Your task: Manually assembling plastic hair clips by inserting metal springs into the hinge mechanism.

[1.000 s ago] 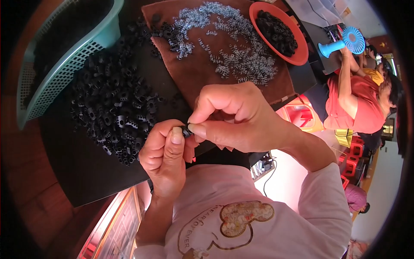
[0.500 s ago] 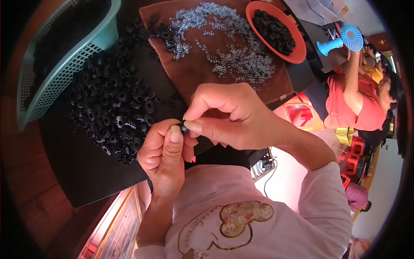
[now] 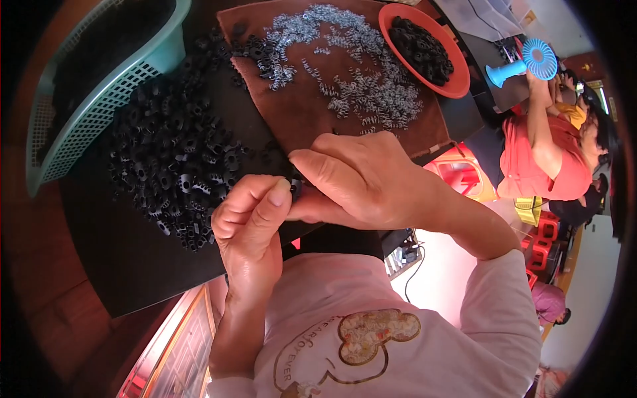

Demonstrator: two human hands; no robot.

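Observation:
My left hand (image 3: 253, 215) pinches a small black plastic part (image 3: 296, 188) between thumb and bent forefinger. My right hand (image 3: 368, 179) meets it from the other side, its fingers curled around the part and covering most of it. Whether a spring sits in the part cannot be seen. Just beyond my left hand lies a heap of black plastic parts (image 3: 172, 162). Past my right hand, many small metal coil springs (image 3: 381, 93) are spread on a brown cloth (image 3: 272, 109).
At the far left a teal mesh basket (image 3: 126, 89) holds more dark parts. An orange bowl (image 3: 460, 85) of black pieces stands at the cloth's far right corner. To the right are a blue fan (image 3: 539, 60), a red stool (image 3: 474, 154) and a person in red (image 3: 541, 162).
My right hand has rolled over, its thumb and forefinger shifting off their fingertip pinch and closing around the part. My left thumb has moved slightly up and right.

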